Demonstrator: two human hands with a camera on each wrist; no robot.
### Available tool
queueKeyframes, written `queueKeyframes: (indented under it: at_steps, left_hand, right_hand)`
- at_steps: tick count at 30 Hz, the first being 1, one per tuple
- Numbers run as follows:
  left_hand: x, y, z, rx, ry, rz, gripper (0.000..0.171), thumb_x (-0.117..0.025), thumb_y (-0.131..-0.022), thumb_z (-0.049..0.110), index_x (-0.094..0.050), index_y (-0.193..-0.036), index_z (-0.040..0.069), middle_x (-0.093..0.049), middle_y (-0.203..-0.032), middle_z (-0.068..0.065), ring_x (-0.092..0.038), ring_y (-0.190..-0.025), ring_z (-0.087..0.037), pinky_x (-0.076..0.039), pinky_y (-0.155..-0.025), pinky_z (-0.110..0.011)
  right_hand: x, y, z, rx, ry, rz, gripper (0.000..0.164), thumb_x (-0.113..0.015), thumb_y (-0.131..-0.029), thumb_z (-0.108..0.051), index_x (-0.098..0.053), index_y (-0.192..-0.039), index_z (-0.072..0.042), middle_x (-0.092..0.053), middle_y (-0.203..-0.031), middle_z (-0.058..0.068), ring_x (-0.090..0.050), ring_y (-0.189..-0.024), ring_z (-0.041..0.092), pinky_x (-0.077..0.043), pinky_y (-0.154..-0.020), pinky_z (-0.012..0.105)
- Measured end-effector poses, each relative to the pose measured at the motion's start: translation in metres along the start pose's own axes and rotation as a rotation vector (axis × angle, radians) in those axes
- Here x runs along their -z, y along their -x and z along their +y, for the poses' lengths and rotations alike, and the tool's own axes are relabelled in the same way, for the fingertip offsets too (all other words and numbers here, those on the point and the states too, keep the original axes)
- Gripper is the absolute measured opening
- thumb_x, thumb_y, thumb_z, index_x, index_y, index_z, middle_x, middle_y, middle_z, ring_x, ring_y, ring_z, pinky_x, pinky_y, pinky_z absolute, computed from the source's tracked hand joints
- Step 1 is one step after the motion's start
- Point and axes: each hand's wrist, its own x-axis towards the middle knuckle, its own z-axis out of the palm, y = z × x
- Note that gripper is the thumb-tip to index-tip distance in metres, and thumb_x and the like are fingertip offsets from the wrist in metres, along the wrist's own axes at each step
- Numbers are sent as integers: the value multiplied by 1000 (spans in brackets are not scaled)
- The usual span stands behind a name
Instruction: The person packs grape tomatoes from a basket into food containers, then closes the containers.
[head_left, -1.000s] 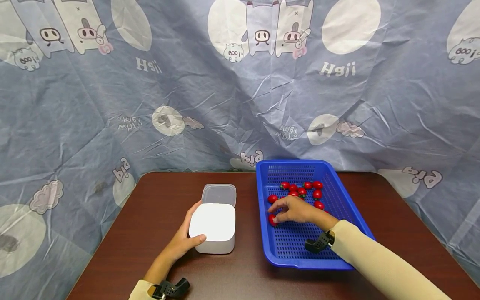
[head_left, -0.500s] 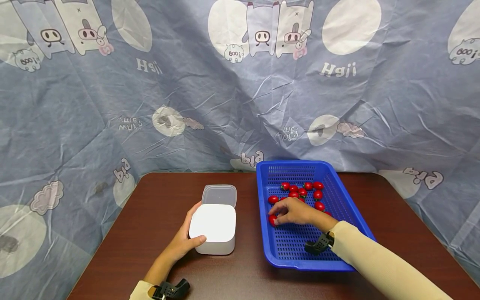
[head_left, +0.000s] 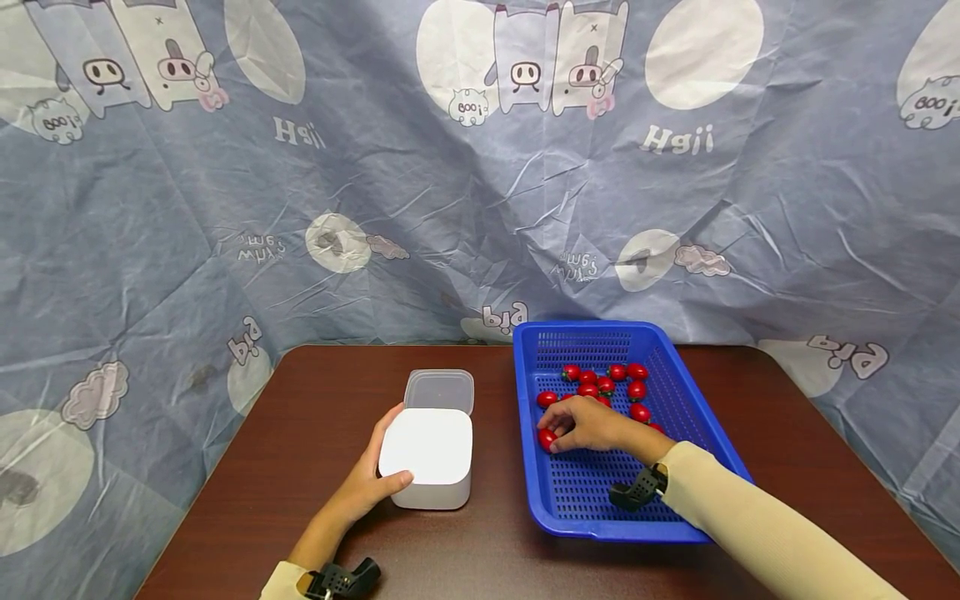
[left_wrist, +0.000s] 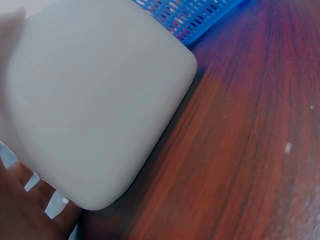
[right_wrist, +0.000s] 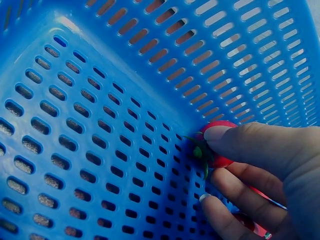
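Box (head_left: 426, 454) partly hides the left hand (head_left: 363, 482) gripping it; the right hand (head_left: 588, 422) half-covers its pinched tomato (head_left: 547, 438).

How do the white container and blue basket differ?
The white container is smaller than the blue basket. The container's visible walls are smooth, the basket's slotted. The left hand grips the container; the right hand pinches a red tomato inside the basket. Both have rounded corners.
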Motion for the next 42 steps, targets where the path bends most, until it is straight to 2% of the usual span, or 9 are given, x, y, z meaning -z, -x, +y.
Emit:
queueKeyframes:
  at_steps: [11, 18, 25, 31, 39, 42]
  left_hand:
    - [0, 0, -2, 4, 16, -4, 93, -69, -83, 14, -10, -155, 20, -26, -149, -13, -36, -126, -29, -40, -94, -38]
    - [0, 1, -2, 5, 17, -3, 93, -68, -83, 14, -11, -155, 23, -26, -149, -12, -35, -127, -28, -40, -94, -38]
    - [0, 0, 0, 4, 20, -2, 94, -68, -83, 14, -9, -155, 16, -26, -149, -13, -35, -126, -30, -41, -94, -38]
    - [0, 0, 0, 13, 10, 3, 94, -69, -83, 15, -10, -155, 18, -26, -149, -12, -35, -127, -30, -40, -94, -39]
    - [-2, 1, -1, 0, 18, 14, 94, -69, -82, 13, -9, -155, 12, -28, -147, -15, -38, -123, -27, -42, -92, -36]
    - [-3, 1, 0, -2, 26, 23, 93, -69, -82, 12, -10, -155, 15, -29, -146, -14, -39, -122, -27, -43, -92, -35]
  right_hand:
    - [0, -1, -1, 6, 7, 4, 29, -79, -77, -9, -69, -104, -5, -69, -91, 2, -65, -82, 12, -53, -75, 25]
    - [-3, -2, -4, 4, 20, 9, 29, -79, -77, -8, -67, -104, -5, -69, -90, 1, -65, -82, 12, -52, -75, 25]
    - [0, -2, -5, -11, 18, 21, 28, -79, -77, -7, -67, -102, -7, -68, -90, 2, -64, -82, 12, -53, -75, 26]
    - [2, -2, -4, -6, 18, 48, 28, -78, -77, -7, -66, -102, -6, -68, -93, 4, -65, -82, 14, -53, -74, 27]
    - [4, -2, -6, 2, 9, 57, 28, -78, -76, -5, -66, -101, -6, -66, -92, 6, -64, -80, 17, -52, -72, 25]
    - [4, -1, -8, 19, 14, 75, 28, -78, -77, -6, -66, -102, -6, -67, -92, 6, -63, -80, 18, -52, -72, 25]
